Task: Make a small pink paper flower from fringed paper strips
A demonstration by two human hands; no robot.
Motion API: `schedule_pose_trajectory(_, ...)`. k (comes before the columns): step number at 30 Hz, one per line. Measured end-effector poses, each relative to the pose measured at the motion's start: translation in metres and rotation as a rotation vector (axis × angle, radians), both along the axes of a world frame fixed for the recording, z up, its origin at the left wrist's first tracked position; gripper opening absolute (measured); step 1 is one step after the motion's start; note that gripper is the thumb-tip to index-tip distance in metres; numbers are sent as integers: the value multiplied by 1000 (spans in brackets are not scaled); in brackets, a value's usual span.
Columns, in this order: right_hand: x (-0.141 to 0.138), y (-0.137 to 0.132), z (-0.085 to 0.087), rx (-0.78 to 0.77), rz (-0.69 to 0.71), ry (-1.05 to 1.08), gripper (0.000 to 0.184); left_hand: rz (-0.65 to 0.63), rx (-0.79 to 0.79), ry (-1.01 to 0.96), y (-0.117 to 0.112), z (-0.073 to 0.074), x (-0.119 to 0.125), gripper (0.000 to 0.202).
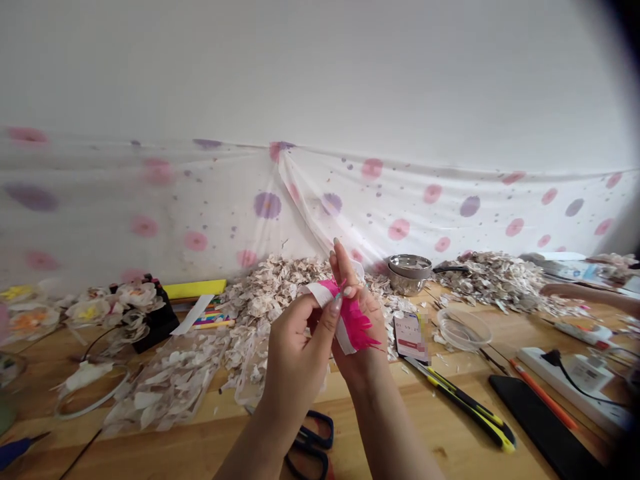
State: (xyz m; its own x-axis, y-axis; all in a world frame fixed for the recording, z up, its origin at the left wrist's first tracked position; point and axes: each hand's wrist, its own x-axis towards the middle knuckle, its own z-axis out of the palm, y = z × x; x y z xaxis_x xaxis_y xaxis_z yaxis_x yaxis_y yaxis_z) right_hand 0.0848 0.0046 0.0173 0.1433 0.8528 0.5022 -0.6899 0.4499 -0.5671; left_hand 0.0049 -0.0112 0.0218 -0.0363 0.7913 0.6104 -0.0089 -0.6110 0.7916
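Pink fringed strip (354,321) pinched between left hand (295,353) and right hand (363,333).

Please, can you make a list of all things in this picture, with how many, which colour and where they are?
fringed strip: one, pink and white, between the hands
petal-shaped scraps: two big piles, cream, on the table
wooden table: one, light brown, under everything
steel bowls: two, silver, stacked, back centre
phone: one, pink screen, right of the hands
scissors: one pair, dark handles, front, below the hands
power strip: one, white, right
artificial flowers: several, cream, left
spotted sheet: one, white with pink and purple dots, behind the table
other person's forearm: one, right edge
left hand: one, pinching the strip
right hand: one, holding the strip
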Motion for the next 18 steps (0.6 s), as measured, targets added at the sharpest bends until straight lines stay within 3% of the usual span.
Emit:
schedule_pose_trajectory(6, -1, 11, -4, -69, 131, 53, 19, -194, -211, -99, 12, 0, -4, 33)
schedule_pose_trajectory(13, -2, 18, -6, -114, 153, 53, 7, -183, -263, 12, 25, 0, -16, 33)
schedule_pose_trajectory(18, -2, 19, -4, -177, 146, 95, 13, -182, -250, 6, 27, 0, -14, 29)
